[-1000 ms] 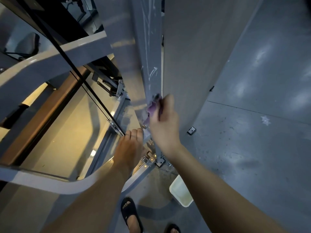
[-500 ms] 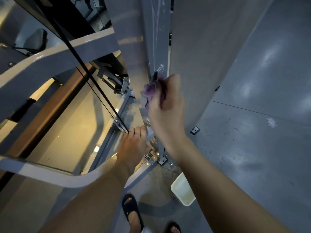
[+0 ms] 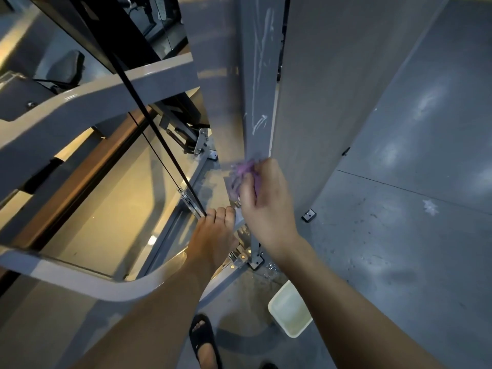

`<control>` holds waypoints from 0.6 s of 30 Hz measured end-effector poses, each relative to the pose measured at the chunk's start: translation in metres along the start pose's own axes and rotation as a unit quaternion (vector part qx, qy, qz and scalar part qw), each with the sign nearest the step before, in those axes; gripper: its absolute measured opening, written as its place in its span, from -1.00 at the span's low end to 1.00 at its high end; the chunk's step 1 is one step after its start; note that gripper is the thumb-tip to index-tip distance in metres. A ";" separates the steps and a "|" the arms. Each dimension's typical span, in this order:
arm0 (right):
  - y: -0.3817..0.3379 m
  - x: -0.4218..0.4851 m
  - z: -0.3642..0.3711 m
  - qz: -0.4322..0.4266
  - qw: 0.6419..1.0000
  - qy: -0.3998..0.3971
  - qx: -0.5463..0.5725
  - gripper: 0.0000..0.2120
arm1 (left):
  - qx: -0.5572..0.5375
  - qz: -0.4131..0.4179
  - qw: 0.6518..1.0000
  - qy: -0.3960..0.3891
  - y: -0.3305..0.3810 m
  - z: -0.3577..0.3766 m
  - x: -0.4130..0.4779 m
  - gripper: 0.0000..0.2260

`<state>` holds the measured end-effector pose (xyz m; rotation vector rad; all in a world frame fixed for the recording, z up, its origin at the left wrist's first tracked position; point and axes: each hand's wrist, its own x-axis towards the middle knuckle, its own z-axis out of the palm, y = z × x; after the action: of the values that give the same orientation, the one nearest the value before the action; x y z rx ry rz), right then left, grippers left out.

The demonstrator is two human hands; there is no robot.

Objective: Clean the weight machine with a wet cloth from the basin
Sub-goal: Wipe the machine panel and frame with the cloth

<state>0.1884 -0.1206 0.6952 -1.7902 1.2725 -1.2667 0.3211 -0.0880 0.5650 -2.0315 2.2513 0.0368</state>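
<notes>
I look steeply down the weight machine's grey upright post (image 3: 259,75), which carries white streaks. My right hand (image 3: 266,206) grips a bunched purple cloth (image 3: 243,174) and presses it against the lower part of that post. My left hand (image 3: 213,235) rests on a lower grey frame bar, fingers laid over its edge beside a black cable (image 3: 159,145). A white basin (image 3: 290,308) stands on the floor below my right forearm, near the post's bolted foot.
A curved grey frame arm (image 3: 80,278) crosses the lower left. A tall grey panel (image 3: 332,102) rises right of the post. My sandalled foot (image 3: 205,342) stands on the grey concrete floor (image 3: 399,235), wet near the post's base.
My right hand has slid the cloth up the post and then back down to about where it began. The left hand has kept its place on the frame bar.
</notes>
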 end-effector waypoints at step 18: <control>0.013 0.008 0.013 -0.071 0.994 0.084 0.018 -0.72 | -0.006 -0.003 1.000 -0.013 -0.002 0.002 0.000 -0.48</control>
<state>0.1968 -0.1336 0.6824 -1.8062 1.2206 -1.5378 0.3227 -0.0883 0.5634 -2.0305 2.2359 0.0745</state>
